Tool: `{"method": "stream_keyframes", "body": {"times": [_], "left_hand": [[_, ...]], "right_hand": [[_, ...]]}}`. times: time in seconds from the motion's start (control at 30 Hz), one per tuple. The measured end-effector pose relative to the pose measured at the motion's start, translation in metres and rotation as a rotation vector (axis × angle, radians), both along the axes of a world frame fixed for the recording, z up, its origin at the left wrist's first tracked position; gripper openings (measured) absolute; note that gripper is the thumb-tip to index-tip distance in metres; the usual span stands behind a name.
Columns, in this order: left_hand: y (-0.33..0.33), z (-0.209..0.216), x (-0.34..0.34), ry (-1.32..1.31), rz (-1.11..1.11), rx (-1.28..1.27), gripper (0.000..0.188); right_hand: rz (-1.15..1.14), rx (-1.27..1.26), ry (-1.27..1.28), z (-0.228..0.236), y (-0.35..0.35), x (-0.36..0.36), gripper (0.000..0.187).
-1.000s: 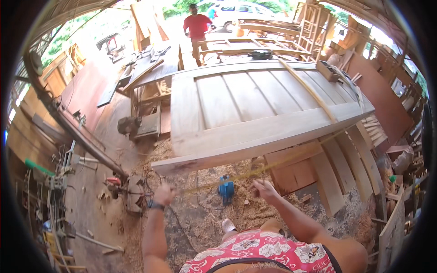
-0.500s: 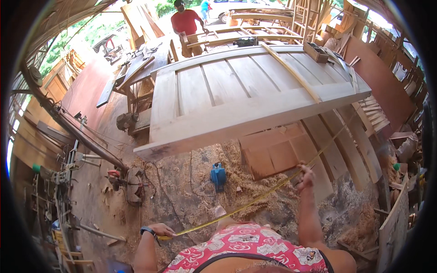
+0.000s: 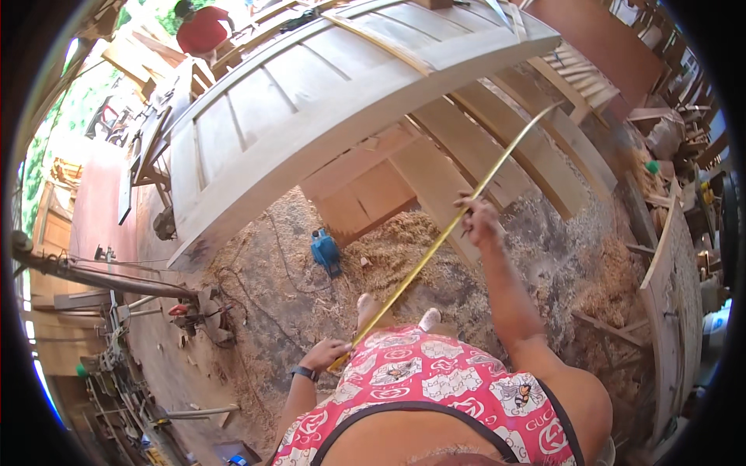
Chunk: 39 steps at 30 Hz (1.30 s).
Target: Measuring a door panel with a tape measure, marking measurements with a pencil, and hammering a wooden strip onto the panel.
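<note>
A yellow tape measure (image 3: 414, 276) stretches in a long slant in front of my body, its blade running up and to the right past the loose boards. My left hand (image 3: 326, 355), with a dark band at the wrist, is closed on its lower end near my waist; the tape's case is not clear to see. Farther along, my right hand (image 3: 480, 220) grips the blade with bent fingers, the arm stretched forward. Beyond that hand the free end sticks out over pale boards (image 3: 470, 147). A large pale panelled door (image 3: 311, 128) lies across supports ahead.
A blue power tool (image 3: 325, 253) sits on the shaving-strewn floor, with cords (image 3: 273, 252) nearby. A reddish panel (image 3: 365, 202) lies under the door's near edge. Boards lean at the right (image 3: 660, 311). Clamps and pipes (image 3: 116, 287) line the left. A person in red (image 3: 203, 31) stands beyond the door.
My view has turned to the right, so the door shifts up and left. The tape now slants more steeply, both hands still on it, and my right hand reaches farther forward.
</note>
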<state>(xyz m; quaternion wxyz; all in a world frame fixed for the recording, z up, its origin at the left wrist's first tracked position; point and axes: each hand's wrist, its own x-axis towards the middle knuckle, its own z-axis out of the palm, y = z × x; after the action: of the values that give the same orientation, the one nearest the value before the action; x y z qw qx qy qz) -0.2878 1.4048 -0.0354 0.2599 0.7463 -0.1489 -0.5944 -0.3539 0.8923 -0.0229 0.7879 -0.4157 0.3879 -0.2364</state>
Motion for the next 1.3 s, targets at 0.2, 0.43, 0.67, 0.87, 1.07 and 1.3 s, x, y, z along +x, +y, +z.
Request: {"method": "stream_keyframes", "body": {"times": [0.2, 0.43, 0.67, 0.87, 1.07, 1.3], "left_hand": [[-0.134, 0.029, 0.009, 0.002, 0.052, -0.121, 0.045], [-0.274, 0.011, 0.066, -0.209, -0.007, -0.351, 0.052], [-0.388, 0.022, 0.1, -0.301, -0.067, -0.398, 0.063], [-0.464, 0.009, 0.098, -0.709, -0.095, -0.563, 0.069], [-0.528, -0.022, 0.086, -1.049, -0.046, -0.439, 0.057], [-0.592, -0.044, 0.053, -1.35, -0.019, 0.1, 0.049]], "right_hand": [[0.165, 0.144, -0.006, -0.027, 0.059, -0.007, 0.019], [0.218, 0.188, 0.024, -0.031, 0.035, 0.029, 0.017], [0.122, 0.165, 0.203, -0.012, -0.036, 0.037, 0.016], [0.189, 0.171, 0.282, -0.021, -0.089, 0.018, 0.018], [0.327, 0.084, 0.36, -0.016, -0.185, -0.029, 0.02], [0.369, -0.254, 0.194, -0.007, -0.354, -0.125, 0.028]]}}
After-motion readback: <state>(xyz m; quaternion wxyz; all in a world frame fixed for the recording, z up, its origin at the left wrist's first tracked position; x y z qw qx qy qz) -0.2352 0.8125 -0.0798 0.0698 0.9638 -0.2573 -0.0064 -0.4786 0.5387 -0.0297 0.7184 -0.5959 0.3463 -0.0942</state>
